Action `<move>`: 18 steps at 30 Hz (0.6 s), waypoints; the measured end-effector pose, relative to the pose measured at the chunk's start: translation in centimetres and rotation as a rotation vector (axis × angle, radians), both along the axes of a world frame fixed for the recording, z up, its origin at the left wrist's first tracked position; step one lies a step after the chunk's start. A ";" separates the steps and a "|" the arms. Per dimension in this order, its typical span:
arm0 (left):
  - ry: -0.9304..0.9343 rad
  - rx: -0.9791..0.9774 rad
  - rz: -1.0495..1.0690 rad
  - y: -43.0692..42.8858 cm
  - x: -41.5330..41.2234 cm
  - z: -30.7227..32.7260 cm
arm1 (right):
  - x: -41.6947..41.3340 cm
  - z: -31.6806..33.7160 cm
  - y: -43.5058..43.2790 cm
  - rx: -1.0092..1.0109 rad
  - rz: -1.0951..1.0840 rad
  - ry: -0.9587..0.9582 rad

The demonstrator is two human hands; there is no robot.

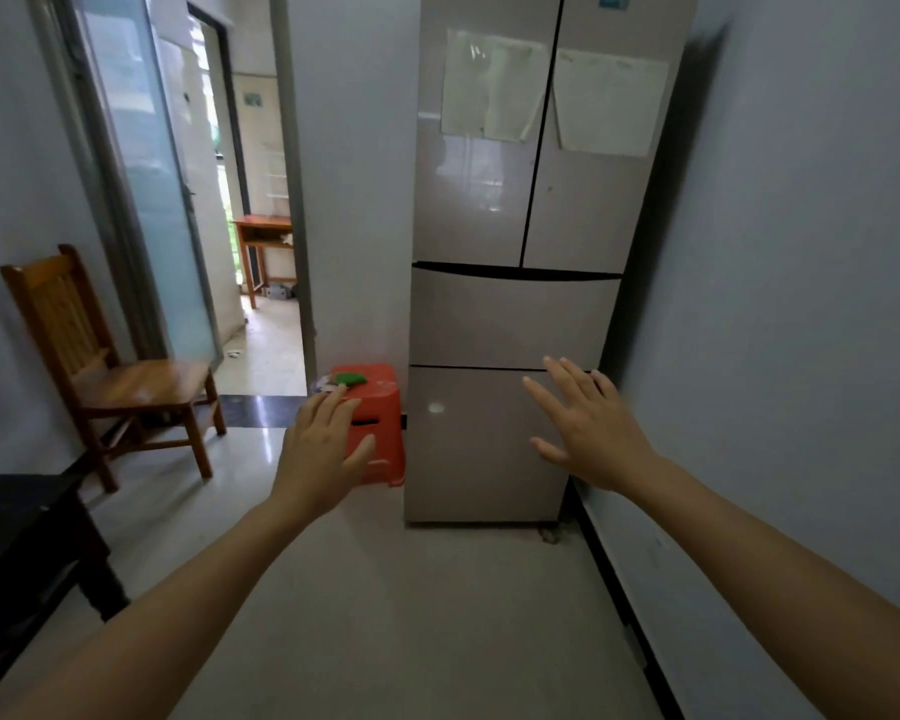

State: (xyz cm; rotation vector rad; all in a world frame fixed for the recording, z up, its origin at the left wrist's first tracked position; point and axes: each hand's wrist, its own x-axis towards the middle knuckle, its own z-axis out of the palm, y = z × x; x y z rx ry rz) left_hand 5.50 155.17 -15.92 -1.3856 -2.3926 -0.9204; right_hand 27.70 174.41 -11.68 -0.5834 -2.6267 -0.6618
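A tall beige fridge [515, 200] stands ahead against the right wall, all its doors and both lower drawers closed, with paper sheets [494, 85] stuck on the upper doors. Both my arms reach forward. My left hand [318, 449] hovers with straight fingers in front of a red plastic stool [385, 439]. My right hand [588, 428] is spread, fingers straight, in front of the fridge's bottom drawer; I cannot tell whether it touches it. Neither hand holds anything. A green object [351, 378] lies on the stool's top.
A wooden chair [110, 371] stands at the left wall. A dark table [17, 517] fills the lower left corner. Left of the fridge an open doorway [261, 314] with a glass door leads to another room holding a wooden desk. A wall runs close along the right.
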 end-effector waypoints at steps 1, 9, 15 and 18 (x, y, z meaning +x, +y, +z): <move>0.005 -0.003 0.006 1.1 -1.0 0.0 | -0.9 -0.1 1.2 -0.005 -0.003 -0.006; 0.152 -0.162 -0.048 11.9 -11.0 -0.7 | -9.5 0.6 11.4 -0.105 -0.044 0.046; 0.102 -0.148 -0.070 19.4 -15.3 -0.7 | -14.6 0.3 18.0 -0.182 -0.074 0.082; 0.095 -0.165 -0.080 22.1 -16.8 -2.4 | -16.6 -1.3 21.0 -0.296 -0.089 0.089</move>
